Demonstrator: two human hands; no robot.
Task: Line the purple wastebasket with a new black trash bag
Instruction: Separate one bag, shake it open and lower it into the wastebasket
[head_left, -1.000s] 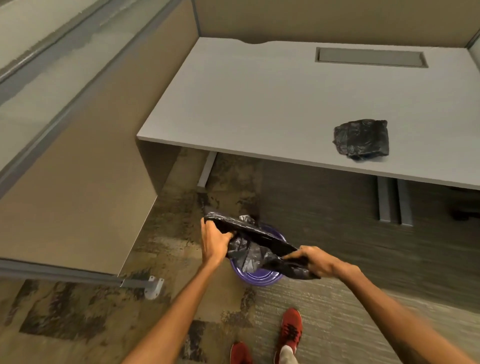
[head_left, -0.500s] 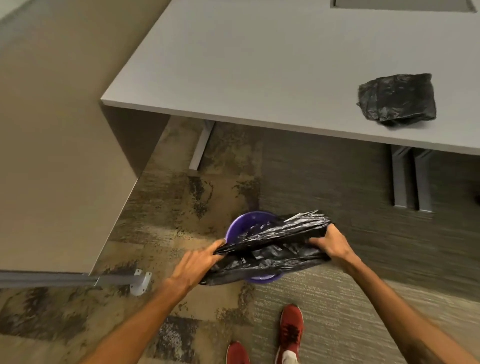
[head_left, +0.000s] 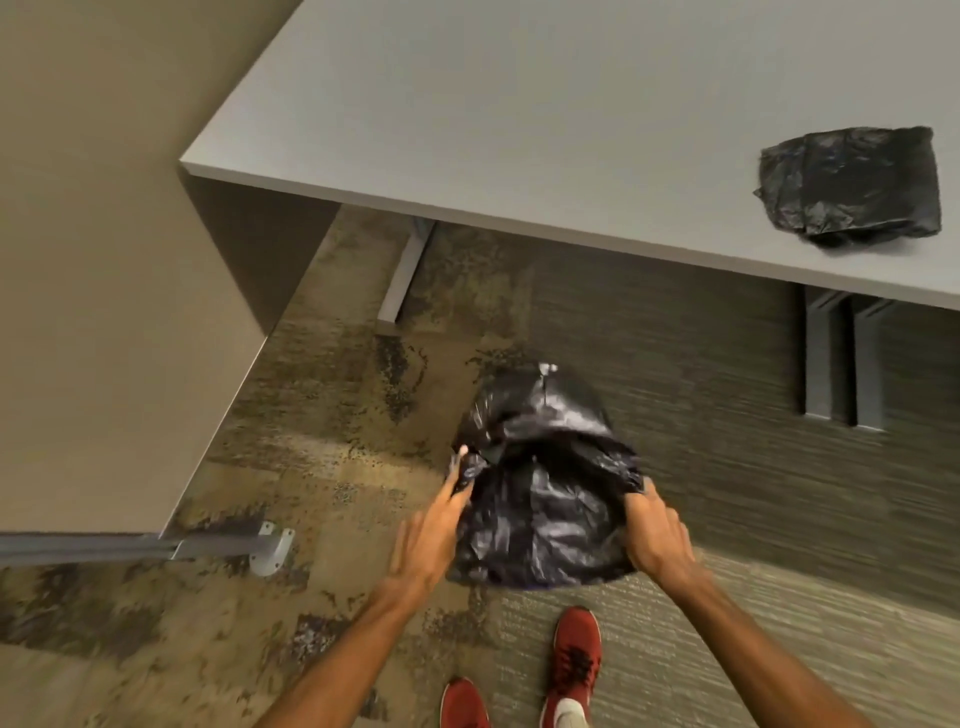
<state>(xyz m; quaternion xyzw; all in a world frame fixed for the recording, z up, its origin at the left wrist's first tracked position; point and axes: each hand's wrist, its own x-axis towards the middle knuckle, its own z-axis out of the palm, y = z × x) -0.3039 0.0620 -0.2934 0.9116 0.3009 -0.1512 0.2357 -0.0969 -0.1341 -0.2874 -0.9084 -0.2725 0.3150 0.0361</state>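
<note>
Now draped right over the wastebasket, the trash bag (head_left: 545, 483), hiding it completely. Pinched at each side by both hands (head_left: 431, 525) (head_left: 657, 535). Probably only rim tucking left.

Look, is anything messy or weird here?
Only one thing: a crumpled black trash bag lies loose on the grey desk. On the carpet, both hands pull another black trash bag over the wastebasket, hiding it almost completely. Nothing looks spilled or broken.
</note>
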